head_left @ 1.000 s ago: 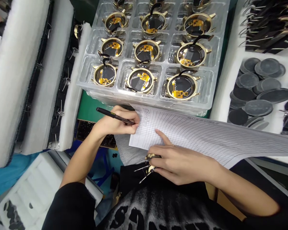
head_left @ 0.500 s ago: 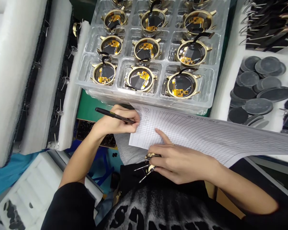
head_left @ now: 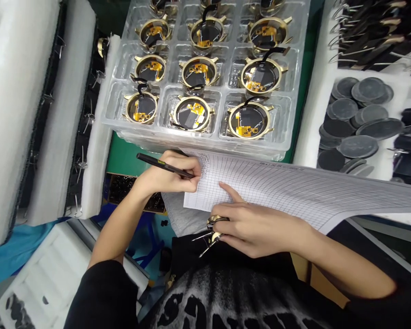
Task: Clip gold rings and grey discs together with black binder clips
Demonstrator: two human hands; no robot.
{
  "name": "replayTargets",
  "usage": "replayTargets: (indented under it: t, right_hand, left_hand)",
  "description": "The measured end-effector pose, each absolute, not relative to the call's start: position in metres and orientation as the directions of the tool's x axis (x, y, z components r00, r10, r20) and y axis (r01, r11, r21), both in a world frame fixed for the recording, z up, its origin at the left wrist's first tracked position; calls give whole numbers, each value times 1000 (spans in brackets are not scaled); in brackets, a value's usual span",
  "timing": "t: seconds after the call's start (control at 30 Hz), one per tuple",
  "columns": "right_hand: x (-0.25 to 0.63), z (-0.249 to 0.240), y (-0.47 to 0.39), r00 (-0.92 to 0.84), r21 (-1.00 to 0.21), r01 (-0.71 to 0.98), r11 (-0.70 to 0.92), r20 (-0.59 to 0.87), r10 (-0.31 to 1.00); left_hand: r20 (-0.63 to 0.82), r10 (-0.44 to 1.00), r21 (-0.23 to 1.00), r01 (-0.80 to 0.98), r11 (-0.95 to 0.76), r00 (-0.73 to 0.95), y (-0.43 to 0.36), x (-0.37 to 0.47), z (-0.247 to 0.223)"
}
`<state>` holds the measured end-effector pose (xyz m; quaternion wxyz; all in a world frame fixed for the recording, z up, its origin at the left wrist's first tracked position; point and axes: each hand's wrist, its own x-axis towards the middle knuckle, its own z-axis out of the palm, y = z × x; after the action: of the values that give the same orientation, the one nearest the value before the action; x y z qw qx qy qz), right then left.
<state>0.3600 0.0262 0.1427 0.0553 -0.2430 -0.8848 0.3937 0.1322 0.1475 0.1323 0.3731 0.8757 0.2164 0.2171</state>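
My left hand [head_left: 173, 172] is closed around a black pen [head_left: 154, 161], its fist resting on the left end of a long printed grid sheet [head_left: 246, 187]. The pen's tip is hidden behind my fingers. Small handwriting shows on the sheet beside that fist. My right hand [head_left: 250, 224] keeps a gold watch case [head_left: 213, 221] in its curled fingers, below the sheet's lower edge. Silver clip wire arms [head_left: 207, 249] stick out from under the case. The right index finger is stretched out and its tip touches the grid.
Beyond the sheet stands a stack of clear plastic trays [head_left: 198, 137] with gold watch cases in the compartments. Black round discs [head_left: 358, 146] and clipped parts lie in white foam at the right. Upright white foam slabs [head_left: 55, 114] line the left side.
The view has shifted slightly, so the trays and discs appear further left. Both hands keep their holds, and the pen hand has barely moved along the sheet.
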Motion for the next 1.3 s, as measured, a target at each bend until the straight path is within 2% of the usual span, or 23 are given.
replayTargets:
  t: [1.3]
  right_hand:
    - [360, 143, 26, -875, -727, 392, 563, -105, 473]
  left_hand:
    - [240, 512, 731, 194, -655, 825, 148, 133, 131]
